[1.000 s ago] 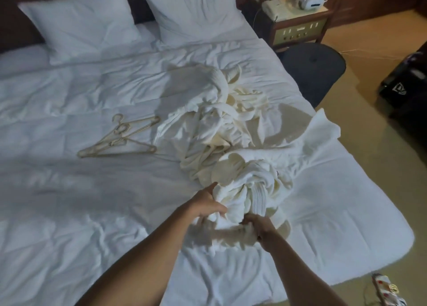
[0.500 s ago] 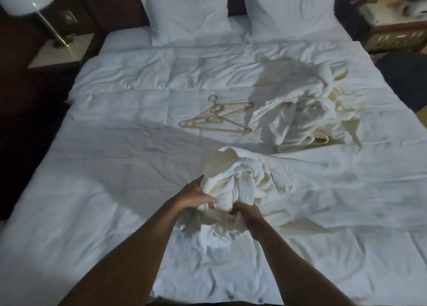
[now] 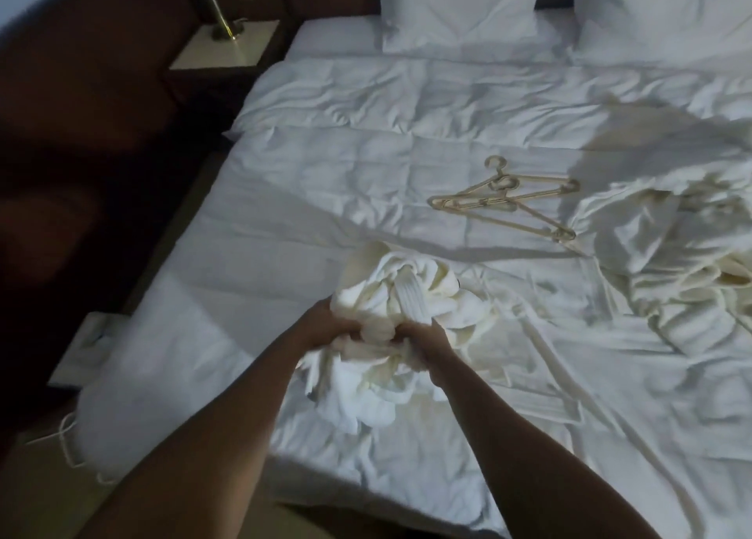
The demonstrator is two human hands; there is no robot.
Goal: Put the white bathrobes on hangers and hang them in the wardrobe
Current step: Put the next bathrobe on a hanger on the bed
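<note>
A crumpled white bathrobe (image 3: 390, 294) is bunched up over the near part of the bed. My left hand (image 3: 325, 327) and my right hand (image 3: 423, 343) both grip its fabric close together, lifting the bundle slightly off the duvet. A second white bathrobe (image 3: 675, 262) lies in a heap at the right side of the bed. Two cream plastic hangers (image 3: 504, 197) lie overlapping on the duvet beyond my hands, left of that heap. No wardrobe is in view.
The bed (image 3: 325, 164) with a white duvet fills most of the view, with two pillows (image 3: 460, 5) at its head. A bedside table (image 3: 228, 46) with a brass lamp (image 3: 219, 14) stands at the far left. A white cord (image 3: 65, 449) lies on the dark floor at left.
The view has swung left, so the hangers and the second robe now sit further right. My hands keep their grip on the bunched robe and have carried it leftward across the bed.
</note>
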